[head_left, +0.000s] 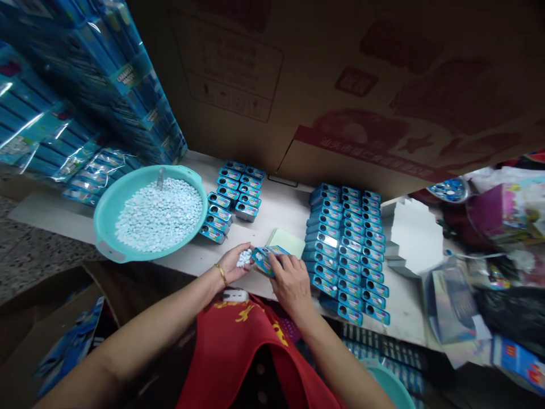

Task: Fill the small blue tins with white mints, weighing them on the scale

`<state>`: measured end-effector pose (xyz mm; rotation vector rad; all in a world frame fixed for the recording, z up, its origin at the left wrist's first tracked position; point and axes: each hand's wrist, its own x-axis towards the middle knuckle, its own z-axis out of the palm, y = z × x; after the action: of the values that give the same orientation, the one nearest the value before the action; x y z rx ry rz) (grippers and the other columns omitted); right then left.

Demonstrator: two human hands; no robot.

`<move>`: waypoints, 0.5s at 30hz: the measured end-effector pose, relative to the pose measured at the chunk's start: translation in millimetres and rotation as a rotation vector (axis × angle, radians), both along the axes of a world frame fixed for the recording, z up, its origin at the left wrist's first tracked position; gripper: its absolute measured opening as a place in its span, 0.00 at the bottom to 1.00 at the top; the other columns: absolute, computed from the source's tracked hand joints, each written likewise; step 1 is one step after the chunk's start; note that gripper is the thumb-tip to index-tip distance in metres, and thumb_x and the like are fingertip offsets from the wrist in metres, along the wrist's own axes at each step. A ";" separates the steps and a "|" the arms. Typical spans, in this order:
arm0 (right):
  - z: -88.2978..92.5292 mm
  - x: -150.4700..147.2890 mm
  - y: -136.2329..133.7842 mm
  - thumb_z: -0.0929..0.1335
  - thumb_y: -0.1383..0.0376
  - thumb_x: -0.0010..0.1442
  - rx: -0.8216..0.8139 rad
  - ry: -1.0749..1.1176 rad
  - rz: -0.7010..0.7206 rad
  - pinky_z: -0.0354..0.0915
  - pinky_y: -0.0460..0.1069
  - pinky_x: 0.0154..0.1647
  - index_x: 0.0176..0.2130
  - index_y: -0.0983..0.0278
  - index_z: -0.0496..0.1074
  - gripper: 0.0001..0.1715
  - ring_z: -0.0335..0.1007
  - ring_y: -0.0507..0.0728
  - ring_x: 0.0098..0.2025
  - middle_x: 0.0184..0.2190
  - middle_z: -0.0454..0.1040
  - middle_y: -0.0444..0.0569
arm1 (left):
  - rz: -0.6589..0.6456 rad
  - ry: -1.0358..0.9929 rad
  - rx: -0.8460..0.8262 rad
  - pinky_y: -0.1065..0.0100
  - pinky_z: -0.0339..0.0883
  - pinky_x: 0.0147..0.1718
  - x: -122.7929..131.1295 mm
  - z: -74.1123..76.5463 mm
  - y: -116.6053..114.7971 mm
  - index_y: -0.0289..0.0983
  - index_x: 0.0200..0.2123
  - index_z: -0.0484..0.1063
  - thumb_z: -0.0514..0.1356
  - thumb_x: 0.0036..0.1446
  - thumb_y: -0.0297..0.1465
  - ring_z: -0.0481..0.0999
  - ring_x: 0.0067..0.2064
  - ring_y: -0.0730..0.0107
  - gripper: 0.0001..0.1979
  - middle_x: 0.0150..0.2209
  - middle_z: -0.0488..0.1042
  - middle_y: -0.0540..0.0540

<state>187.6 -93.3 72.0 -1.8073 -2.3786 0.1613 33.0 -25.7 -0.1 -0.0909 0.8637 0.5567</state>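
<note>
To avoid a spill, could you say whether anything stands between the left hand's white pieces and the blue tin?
Nothing visible: white pieces in the left hand sit beside the blue tin in the right hand.

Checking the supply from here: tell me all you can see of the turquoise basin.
The turquoise plastic basin is round and shallow, with a broad rim and a greyish tab at its near left edge. It sits on the white table, left of the rows of blue tins. A heap of small pale blue tablets fills its middle, with a small clear scoop standing upright in them. Its right rim lies close to the tins; whether they touch cannot be told.
</note>
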 end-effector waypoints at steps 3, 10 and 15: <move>-17.7 13.6 0.6 0.64 0.65 0.51 -0.019 0.215 -0.148 0.56 0.51 0.38 0.47 0.63 0.61 0.22 0.59 0.58 0.38 0.36 0.66 0.51 | -0.006 -0.033 -0.001 0.80 0.49 0.11 -4.0 2.5 0.0 0.32 0.26 0.65 0.55 0.49 0.30 0.65 0.19 0.78 0.06 0.20 0.66 0.48; -89.5 58.1 2.8 0.64 0.61 0.50 0.047 0.619 -0.413 0.61 0.52 0.41 0.42 0.66 0.64 0.18 0.64 0.56 0.40 0.37 0.68 0.51 | 0.004 -0.026 -0.021 0.80 0.51 0.11 -27.4 3.5 -8.1 0.32 0.28 0.65 0.54 0.50 0.27 0.65 0.19 0.79 0.03 0.22 0.67 0.47; -89.1 68.6 -5.5 0.65 0.61 0.50 0.055 0.587 -0.401 0.58 0.56 0.48 0.50 0.65 0.58 0.28 0.60 0.58 0.48 0.46 0.64 0.54 | 0.036 0.006 -0.032 0.80 0.58 0.15 -44.0 3.9 -19.0 0.32 0.31 0.66 0.54 0.49 0.25 0.68 0.23 0.77 0.04 0.25 0.68 0.45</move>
<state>256.3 -98.9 -17.1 -1.8427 -1.5851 0.4917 -11.0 -44.7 3.8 -0.1343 0.8785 0.5767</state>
